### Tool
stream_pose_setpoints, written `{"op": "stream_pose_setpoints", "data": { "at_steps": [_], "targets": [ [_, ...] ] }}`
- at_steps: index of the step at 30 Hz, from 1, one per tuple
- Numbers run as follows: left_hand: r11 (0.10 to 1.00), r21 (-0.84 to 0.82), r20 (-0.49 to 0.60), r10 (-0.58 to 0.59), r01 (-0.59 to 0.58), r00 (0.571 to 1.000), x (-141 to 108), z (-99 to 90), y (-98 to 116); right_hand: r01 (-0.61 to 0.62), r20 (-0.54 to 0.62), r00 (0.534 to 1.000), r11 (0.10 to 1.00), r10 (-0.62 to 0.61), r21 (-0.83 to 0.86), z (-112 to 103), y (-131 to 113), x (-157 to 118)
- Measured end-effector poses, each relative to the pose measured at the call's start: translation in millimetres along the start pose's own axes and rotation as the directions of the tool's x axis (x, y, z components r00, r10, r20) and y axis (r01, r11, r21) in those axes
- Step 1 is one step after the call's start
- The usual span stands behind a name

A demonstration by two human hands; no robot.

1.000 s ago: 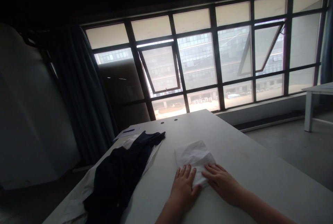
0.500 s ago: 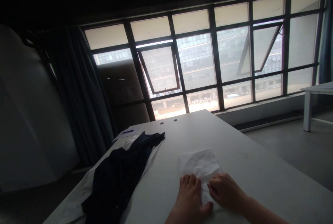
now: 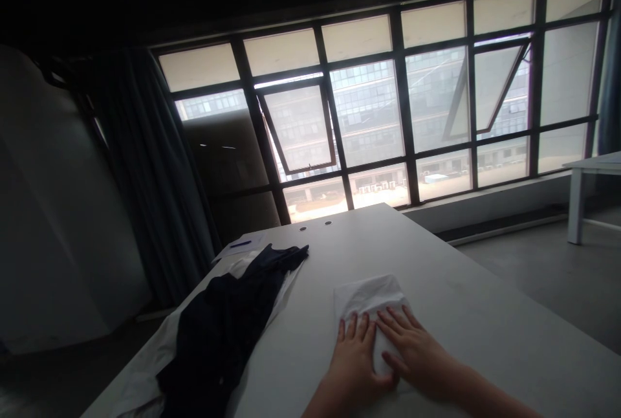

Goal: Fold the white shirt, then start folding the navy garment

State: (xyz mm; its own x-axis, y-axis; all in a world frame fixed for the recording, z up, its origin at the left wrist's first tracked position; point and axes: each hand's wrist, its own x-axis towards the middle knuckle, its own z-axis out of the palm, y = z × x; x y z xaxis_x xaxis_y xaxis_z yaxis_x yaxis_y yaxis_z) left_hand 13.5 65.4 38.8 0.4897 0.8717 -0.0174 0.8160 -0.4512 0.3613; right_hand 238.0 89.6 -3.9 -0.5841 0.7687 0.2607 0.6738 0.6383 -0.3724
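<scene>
Two bare hands, the left hand (image 3: 353, 358) and the right hand (image 3: 413, 348), lie flat and spread on a folded white cloth (image 3: 369, 296) on the tabletop (image 3: 466, 321); uneven pressure could rumple it, and a sideways slip could shove it toward the dark garment (image 3: 219, 334).

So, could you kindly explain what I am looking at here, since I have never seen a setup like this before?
There is no machine here: these are a person's own bare hands, seen by a camera worn on their head, looking forward and down. The left hand and right hand both lie flat on a folded white cloth, and neither holds anything in a closed grip. The cloth sits on a white table. To the left in the view lies a dark garment over something white, and farther along is a sheet of paper with a blue pen. Beyond the table is a large window.
</scene>
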Motion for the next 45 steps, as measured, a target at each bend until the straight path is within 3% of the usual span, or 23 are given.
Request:
{"op": "stream_pose_setpoints", "data": {
  "at_steps": [3, 8, 12, 19, 25, 32, 35, 39, 42, 45],
  "targets": [
    [1.000, -0.026, 0.053, -0.002, 0.003, 0.999, -3.0, -7.7, 2.6, -0.081, -0.021, 0.997, 0.996, 0.080, -0.046, 4.8, 4.8, 2.3],
    [0.999, -0.032, 0.022, 0.015, -0.014, 1.000, -8.5, -10.1, 3.6, -0.280, -0.037, 0.960, 0.953, 0.277, -0.117, 8.0, 17.4, 9.1],
    [0.999, 0.001, 0.013, -0.052, 0.052, 0.999, -2.8, -6.5, -5.2, -0.370, -0.093, 0.928, 0.922, 0.361, -0.116, 8.3, 30.7, 12.0],
    [0.971, 0.039, -0.057, -0.233, 0.236, 0.971, 7.4, -3.5, -24.7, -0.316, -0.077, 0.948, 0.945, 0.310, -0.084, 7.9, 34.6, 10.1],
    [0.980, 0.029, -0.024, -0.196, 0.196, 0.980, 4.1, -3.5, -28.5, -0.272, -0.080, 0.961, 0.959, 0.266, -0.075, 0.2, 33.8, 8.6],
    [0.988, 0.033, -0.012, -0.151, 0.152, 0.988, 0.5, -5.4, -26.7, -0.150, -0.097, 0.985, 0.987, 0.144, -0.062, -35.5, 27.0, 5.9],
    [0.992, 0.057, -0.014, -0.109, 0.110, 0.994, -6.3, -10.8, -18.9, -0.160, -0.155, 0.977, 0.984, 0.146, -0.080, -38.8, 23.1, 5.8],
    [0.995, 0.090, -0.108, -0.021, 0.031, 0.994, -13.2, -14.7, -8.1, -0.355, -0.307, 0.905, 0.920, 0.294, -0.167, -31.4, 21.0, 7.1],
    [0.998, 0.066, -0.146, 0.011, -0.001, 0.989, -10.3, -10.4, -7.7, -0.311, -0.405, 0.893, 0.918, 0.195, -0.245, -30.6, 12.8, 9.8],
    [0.999, 0.046, -0.084, -0.003, 0.007, 0.996, -2.8, -3.7, -13.8, -0.199, -0.434, 0.899, 0.936, 0.057, -0.289, -34.2, -4.0, 11.7]
  ]
}}
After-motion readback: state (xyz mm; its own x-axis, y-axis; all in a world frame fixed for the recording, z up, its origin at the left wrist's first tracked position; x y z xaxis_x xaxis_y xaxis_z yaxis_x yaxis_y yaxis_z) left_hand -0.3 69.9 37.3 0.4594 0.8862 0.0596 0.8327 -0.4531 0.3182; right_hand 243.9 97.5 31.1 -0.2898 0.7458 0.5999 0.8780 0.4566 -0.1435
